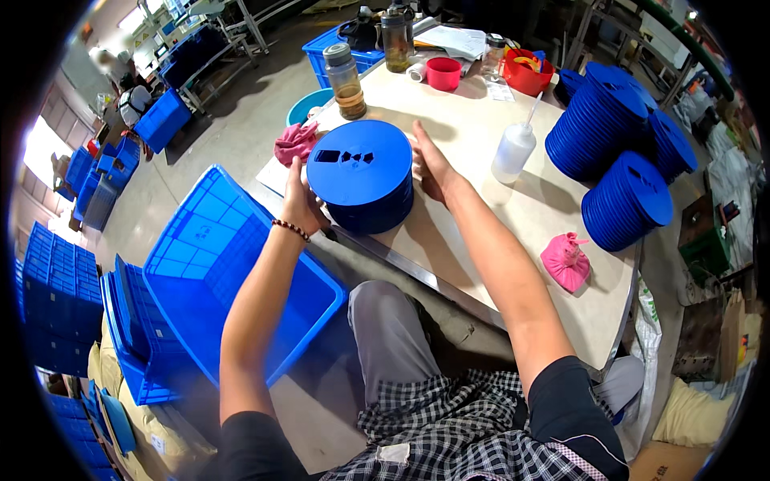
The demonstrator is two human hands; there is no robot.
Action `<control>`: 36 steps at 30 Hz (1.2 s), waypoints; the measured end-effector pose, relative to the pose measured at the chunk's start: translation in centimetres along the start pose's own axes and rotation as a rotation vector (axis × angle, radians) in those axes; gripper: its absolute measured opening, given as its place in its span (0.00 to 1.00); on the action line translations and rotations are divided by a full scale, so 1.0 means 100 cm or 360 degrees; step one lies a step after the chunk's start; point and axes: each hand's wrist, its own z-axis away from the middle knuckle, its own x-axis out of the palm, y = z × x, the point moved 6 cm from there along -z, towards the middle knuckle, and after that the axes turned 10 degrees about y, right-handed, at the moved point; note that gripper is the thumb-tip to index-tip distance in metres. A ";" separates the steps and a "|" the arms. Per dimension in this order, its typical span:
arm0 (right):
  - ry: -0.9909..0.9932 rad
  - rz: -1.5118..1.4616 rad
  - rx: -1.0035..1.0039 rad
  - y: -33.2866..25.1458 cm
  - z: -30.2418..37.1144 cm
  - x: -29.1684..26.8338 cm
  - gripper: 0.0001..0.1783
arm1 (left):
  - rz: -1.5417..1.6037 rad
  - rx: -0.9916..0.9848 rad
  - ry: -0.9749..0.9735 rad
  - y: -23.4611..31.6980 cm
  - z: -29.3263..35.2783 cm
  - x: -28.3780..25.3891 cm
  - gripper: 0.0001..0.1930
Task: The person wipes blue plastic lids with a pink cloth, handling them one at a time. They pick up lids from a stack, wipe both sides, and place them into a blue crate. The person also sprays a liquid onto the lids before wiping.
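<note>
A stack of round blue plastic discs [365, 172] stands upright at the table's near left edge, between my two hands. Its top disc has a square hole and several small cut-outs. My left hand [302, 202], with a beaded bracelet at the wrist, is against the stack's left side, thumb up. On the opposite side my right hand [433, 167] rests at the rim, thumb raised and fingers partly hidden by the stack. Whether the stack's underside touches the table cannot be made out. Just left of my left forearm is a large blue crate [200, 232], tilted with its opening toward me.
More blue disc stacks [593, 120] fill the table's right side. A white squeeze bottle [513, 152], a pink tied bundle [567, 262], a drink bottle [345, 84], a pink cup [443, 74] and a red container [527, 72] stand on the table [473, 216]. Blue crates [60, 280] are piled left.
</note>
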 end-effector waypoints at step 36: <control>-0.0327 -0.0076 -0.0236 -0.048 0.021 0.065 0.47 | -0.0124 0.0418 -0.0144 0.064 0.055 0.022 0.42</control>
